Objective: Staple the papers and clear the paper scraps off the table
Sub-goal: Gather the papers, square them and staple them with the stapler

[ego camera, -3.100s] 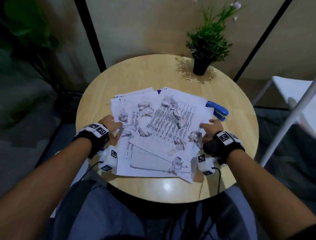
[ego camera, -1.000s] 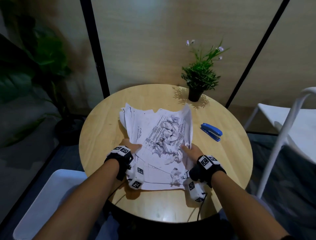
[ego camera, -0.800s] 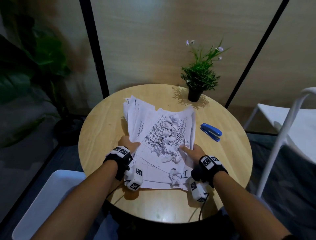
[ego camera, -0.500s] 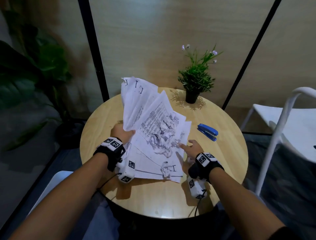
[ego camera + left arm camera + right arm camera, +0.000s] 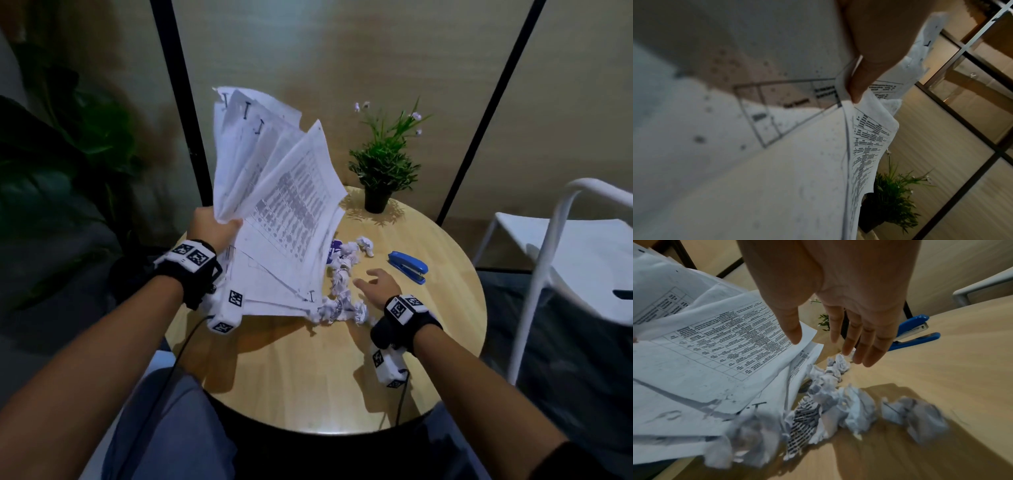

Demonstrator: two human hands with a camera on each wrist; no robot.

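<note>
My left hand grips the left edge of a sheaf of printed papers and holds it tilted steeply up off the round wooden table; the thumb pinches the sheets. Several crumpled paper scraps lie in a row on the wood along the papers' lower right edge, seen close as scraps. My right hand hovers open, fingers straight, just above the scraps and holds nothing. A blue stapler lies beyond it, also showing as the stapler.
A small potted plant stands at the table's far edge. A white chair is at the right. A large dark plant fills the left. Cables run from both wrist cameras over the near table edge.
The left hand has lifted the sheaf from flat to steeply tilted. The scraps have slid off it onto the table at the right. The right hand has let go of the papers.
</note>
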